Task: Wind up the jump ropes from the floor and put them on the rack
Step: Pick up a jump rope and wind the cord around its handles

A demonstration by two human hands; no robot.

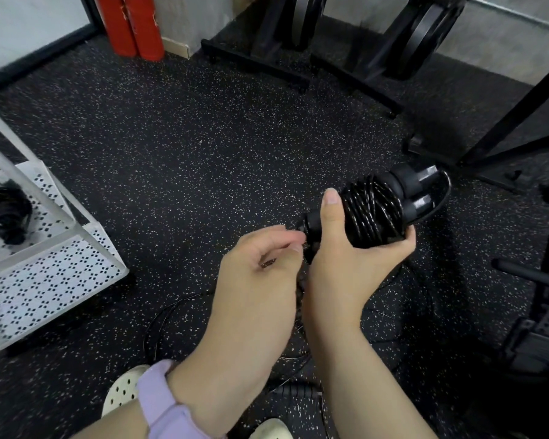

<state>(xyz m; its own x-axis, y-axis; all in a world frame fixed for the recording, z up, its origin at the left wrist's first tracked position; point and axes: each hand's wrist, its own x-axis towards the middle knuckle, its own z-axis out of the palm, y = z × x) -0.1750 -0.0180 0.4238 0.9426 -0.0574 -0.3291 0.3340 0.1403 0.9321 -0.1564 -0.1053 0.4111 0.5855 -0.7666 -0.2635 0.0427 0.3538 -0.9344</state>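
Head view: the only camera, looking down past both forearms at the speckled gym floor (171,147).
Rope in hand: a black jump rope (373,213), its cord wound thickly round its paired handles, held above the floor, right of centre.
Progress, done: this bundle looks nearly wound, by my reading; another dark coiled rope (5,209) already lies on the shelf of the white perforated rack (54,274) at the left edge.
Progress, left: thin cord (162,321) lies loose on the floor below the wrists, and a ribbed black handle (295,391) lies near the feet; whether that cord belongs to the held rope or to a separate one I cannot tell. The held bundle is not yet on the rack.
Right hand (343,258): palm up beneath the bundle, fingers curled round its underside, thumb laid up across its near side, gripping it.
Left hand (260,264): just beside the bundle's near end, fingers curled inward with tips drawn together there, seemingly pinching the cord's tail; the cord between the fingertips is too hidden to confirm.
Left wrist: wears a lilac watch band (162,400).
Rack position: well apart from the hands, to the left.
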